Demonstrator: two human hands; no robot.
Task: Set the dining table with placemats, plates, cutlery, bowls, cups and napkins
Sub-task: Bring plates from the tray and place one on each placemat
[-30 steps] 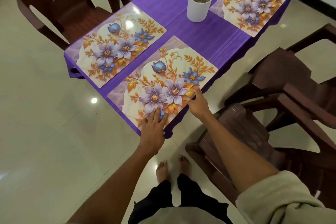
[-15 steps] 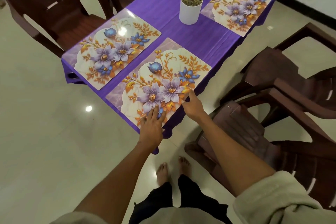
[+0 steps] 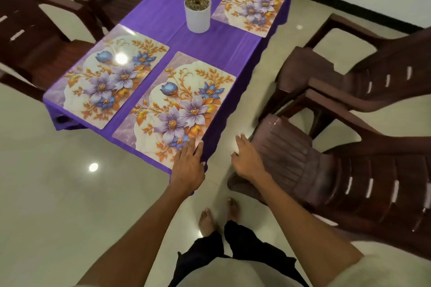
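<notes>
Head view, left hand (image 3: 189,165): I see its straight fingers (image 3: 191,147) lying flat on the near corner of the nearest placemat (image 3: 177,106).
Right hand (image 3: 245,158): off the mat, fingers loosely spread, holding nothing, beside the brown chair (image 3: 291,158).
Nearest placemat: at the counter (image 3: 186,42) edge, long axis running away from me toward upper right.
Farther: second placemat (image 3: 112,77) alongside; white plant pot (image 3: 197,15) beyond.

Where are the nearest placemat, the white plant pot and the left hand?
nearest placemat (image 3: 177,105), head view, on its flowered middle.
white plant pot (image 3: 198,17), head view, on its front wall.
left hand (image 3: 189,163), head view, on its back.
</notes>
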